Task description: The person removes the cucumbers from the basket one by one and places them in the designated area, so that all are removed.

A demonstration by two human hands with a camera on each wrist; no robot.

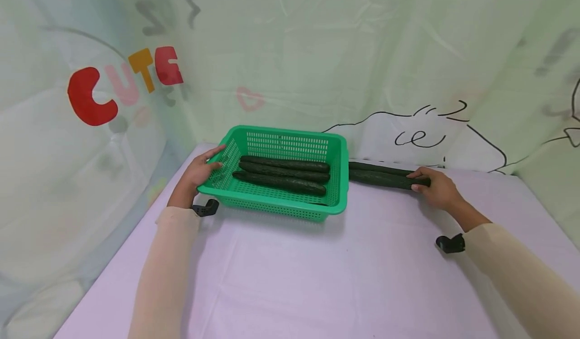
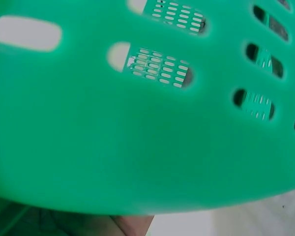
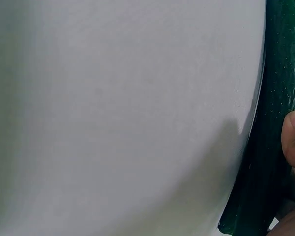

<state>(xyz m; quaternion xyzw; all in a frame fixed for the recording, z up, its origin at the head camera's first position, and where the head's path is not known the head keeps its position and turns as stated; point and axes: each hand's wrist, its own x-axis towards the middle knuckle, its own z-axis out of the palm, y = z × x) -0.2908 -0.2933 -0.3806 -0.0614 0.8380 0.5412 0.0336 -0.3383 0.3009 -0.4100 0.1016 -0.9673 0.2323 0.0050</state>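
A green plastic basket (image 1: 272,205) with slotted walls holds three long dark cucumbers (image 1: 283,183) lying side by side. My left hand (image 1: 196,172) grips the basket's left rim; up close, the slotted wall (image 2: 137,147) fills most of the left wrist view. To the right of the basket, two more cucumbers (image 1: 376,178) lie along the back of the table, their left ends hidden behind the basket's right wall. My right hand (image 1: 436,189) holds the front one near its right end. In the right wrist view the thumb presses on the side of that cucumber (image 3: 270,128).
A pale lilac cloth covers the table (image 1: 290,278). Close behind the basket and cucumbers hangs a light green curtain (image 1: 317,67) with drawn figures, and another printed sheet (image 1: 54,178) hangs at the left edge. Black wrist-camera mounts (image 1: 450,244) stick out from both sleeves.
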